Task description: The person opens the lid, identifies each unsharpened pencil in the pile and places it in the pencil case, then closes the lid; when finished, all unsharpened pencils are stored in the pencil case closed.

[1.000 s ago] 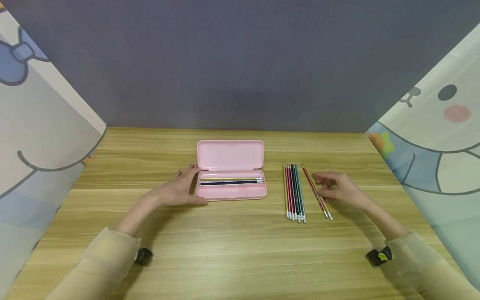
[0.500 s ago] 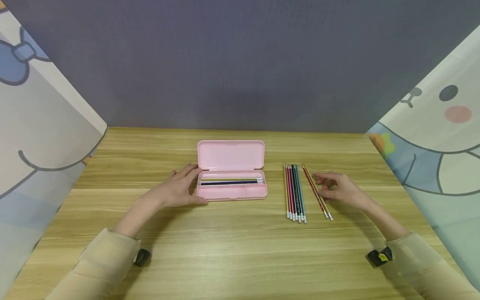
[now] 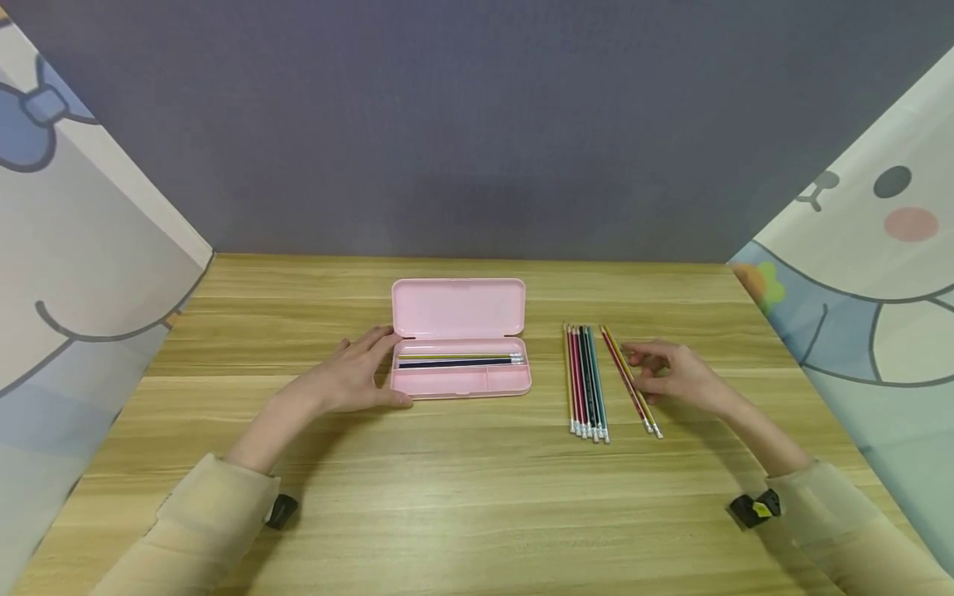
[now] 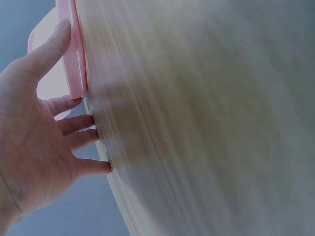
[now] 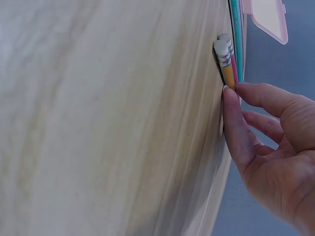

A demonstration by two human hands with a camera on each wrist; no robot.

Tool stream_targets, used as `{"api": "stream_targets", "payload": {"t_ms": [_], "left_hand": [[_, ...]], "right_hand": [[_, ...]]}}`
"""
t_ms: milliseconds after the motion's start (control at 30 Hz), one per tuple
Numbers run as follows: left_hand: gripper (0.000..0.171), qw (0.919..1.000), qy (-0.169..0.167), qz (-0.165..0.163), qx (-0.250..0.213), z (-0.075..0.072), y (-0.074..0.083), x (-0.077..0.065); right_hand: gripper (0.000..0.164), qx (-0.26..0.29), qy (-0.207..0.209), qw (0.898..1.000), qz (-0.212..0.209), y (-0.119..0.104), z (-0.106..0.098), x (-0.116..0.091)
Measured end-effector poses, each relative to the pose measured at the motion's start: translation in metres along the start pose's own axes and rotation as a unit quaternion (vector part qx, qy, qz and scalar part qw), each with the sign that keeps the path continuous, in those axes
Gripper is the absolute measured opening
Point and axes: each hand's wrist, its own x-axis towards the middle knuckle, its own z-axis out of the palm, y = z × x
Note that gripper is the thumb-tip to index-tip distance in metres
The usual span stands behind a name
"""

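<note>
A pink pencil case (image 3: 440,381) lies with its lid up; its long rear compartment holds several pencils (image 3: 462,362). My left hand (image 3: 346,381) rests at the case's left end, thumb along the front wall (image 4: 75,59) and index finger by a corner, the other fingers straight and spread. To the right, my right hand (image 3: 681,377) has its thumb and a finger at a red pencil (image 3: 617,360) and a yellow pencil (image 5: 228,76), which lie slanted with white erasers toward me. The right wrist view shows fingertips on either side of the yellow pencil, hiding its farther length.
A row of several pencils (image 3: 585,381), yellow, red, black and teal, lies between the case and my right hand. The wooden table (image 3: 462,497) ends at a grey back panel (image 3: 469,132); cartoon-printed panels (image 3: 872,232) stand at the sides.
</note>
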Motion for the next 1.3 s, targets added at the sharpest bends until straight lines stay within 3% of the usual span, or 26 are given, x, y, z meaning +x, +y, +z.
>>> {"api": "stream_targets", "payload": {"t_ms": [300,633,1000,1100,1300], "left_hand": [[0.106,1.0,0.001,0.002,-0.005,0.001,0.0,-0.001],[0.107,0.9999,-0.001,-0.001,-0.013,0.0,0.001,-0.002],[0.107,0.9999,-0.003,-0.002,-0.017,-0.001,0.001,-0.002],[0.108,0.9999,-0.003,-0.004,-0.015,0.0,0.0,-0.002],[0.109,0.9999,-0.006,-0.004,-0.016,0.0,0.0,-0.002]], "right_hand": [[0.065,-0.034,-0.005,0.999,0.004,-0.007,-0.001,0.003],[0.07,-0.051,-0.02,0.998,0.037,-0.017,-0.001,0.006],[0.071,0.012,-0.027,0.998,0.062,-0.015,-0.008,0.004],[0.07,0.017,-0.014,0.999,0.045,-0.015,-0.01,0.004],[0.063,-0.03,0.026,0.999,-0.033,-0.021,-0.013,0.007]]}}
